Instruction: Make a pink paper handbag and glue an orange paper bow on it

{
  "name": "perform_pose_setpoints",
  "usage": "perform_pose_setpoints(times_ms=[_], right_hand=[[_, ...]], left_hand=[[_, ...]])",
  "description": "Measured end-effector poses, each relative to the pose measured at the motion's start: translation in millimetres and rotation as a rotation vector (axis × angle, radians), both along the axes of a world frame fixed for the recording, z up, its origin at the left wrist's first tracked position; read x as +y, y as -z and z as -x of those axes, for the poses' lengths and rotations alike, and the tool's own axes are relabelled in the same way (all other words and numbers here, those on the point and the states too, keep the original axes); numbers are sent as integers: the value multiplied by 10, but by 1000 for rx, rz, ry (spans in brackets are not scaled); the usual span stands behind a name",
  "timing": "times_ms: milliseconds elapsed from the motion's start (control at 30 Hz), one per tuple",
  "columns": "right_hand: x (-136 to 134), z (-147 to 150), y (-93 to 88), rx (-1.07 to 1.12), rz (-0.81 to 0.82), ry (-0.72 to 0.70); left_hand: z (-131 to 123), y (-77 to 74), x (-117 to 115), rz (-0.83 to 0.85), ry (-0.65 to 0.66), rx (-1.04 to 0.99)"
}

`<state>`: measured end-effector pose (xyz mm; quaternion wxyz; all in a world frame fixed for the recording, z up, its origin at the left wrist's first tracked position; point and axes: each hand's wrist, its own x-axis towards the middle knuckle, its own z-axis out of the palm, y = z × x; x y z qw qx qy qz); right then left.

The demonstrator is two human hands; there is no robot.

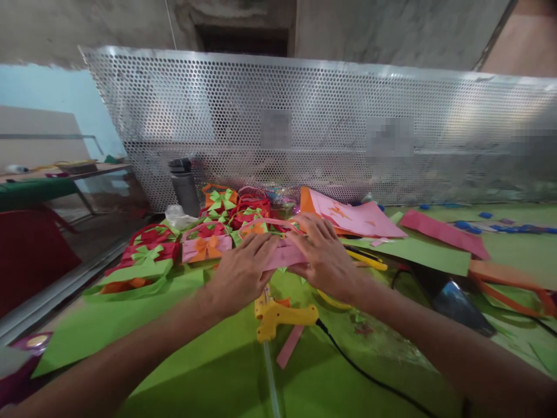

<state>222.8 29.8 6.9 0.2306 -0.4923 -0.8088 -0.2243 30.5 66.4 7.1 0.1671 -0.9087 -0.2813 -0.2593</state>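
Head view: the left hand [243, 270] and right hand [328, 255] meet over a pink piece [285, 254], which lies between their fingers and is partly covered by them. The left fingers pinch its left end, thumb below; the right fingers lie close together across its right end, thumb at its near edge. Just beyond the fingers arches a pink loop [265, 222]; whether it is joined to the piece I cannot tell.

Just nearer than the left fingers, a yellow glue gun [282, 318] lies on the green tabletop [195, 371], its tip pointing toward them. If it is hot, lowering the left hand could burn a fingertip. A cord [369, 374] runs nearer than the right fingers, so a forearm catching it might drag the gun. Uneven pressure from the 2 hands could skew the piece, and any wet glue could stick to the fingers
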Motion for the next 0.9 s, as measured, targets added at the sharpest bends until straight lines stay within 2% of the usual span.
perform_pose_setpoints(times_ms=[133, 300, 533, 733, 900], right_hand=[[-115, 149, 158, -90, -11, 11], [-86, 122, 269, -54, 49, -23], [34, -19, 155, 102, 145, 3], [119, -117, 83, 102, 195, -5], [145, -148, 101, 79, 219, -31]], left_hand=[[-16, 110, -22, 13, 21, 45], [-17, 180, 10, 49, 36, 50], [76, 96, 153, 130, 102, -37], [154, 24, 253, 213, 164, 1], [163, 39, 278, 242, 164, -14]])
